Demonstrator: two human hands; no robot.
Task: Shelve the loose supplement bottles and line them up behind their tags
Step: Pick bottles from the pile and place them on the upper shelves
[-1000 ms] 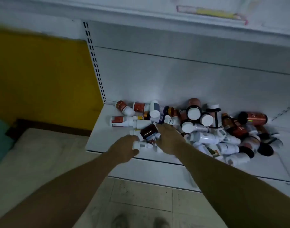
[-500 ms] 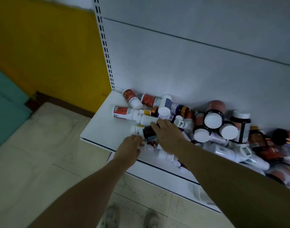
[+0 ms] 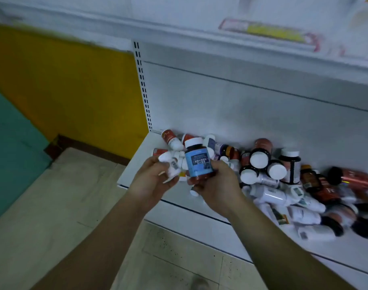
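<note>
My right hand [image 3: 215,185] grips an amber bottle with a blue label and white cap [image 3: 197,160], held upright above the front edge of the bottom shelf [image 3: 137,160]. My left hand [image 3: 155,178] is closed around a small white bottle [image 3: 171,164], just left of the blue-labelled one. Behind and to the right of both hands, a heap of loose supplement bottles [image 3: 283,185] lies on its side across the shelf: white ones, dark amber ones with white caps, and a red one [image 3: 354,177] at the far right.
A white shelf edge [image 3: 178,28] runs overhead, carrying a blurred yellow and red price tag [image 3: 268,31]. A slotted upright [image 3: 144,91] marks the shelf's left end, beside a yellow wall [image 3: 64,86]. Tiled floor [image 3: 178,258] lies below.
Both hands have lifted out of the pile and toward me. The right hand has turned the dark bottle upright, showing its blue label; the left has come up with a small white bottle.
</note>
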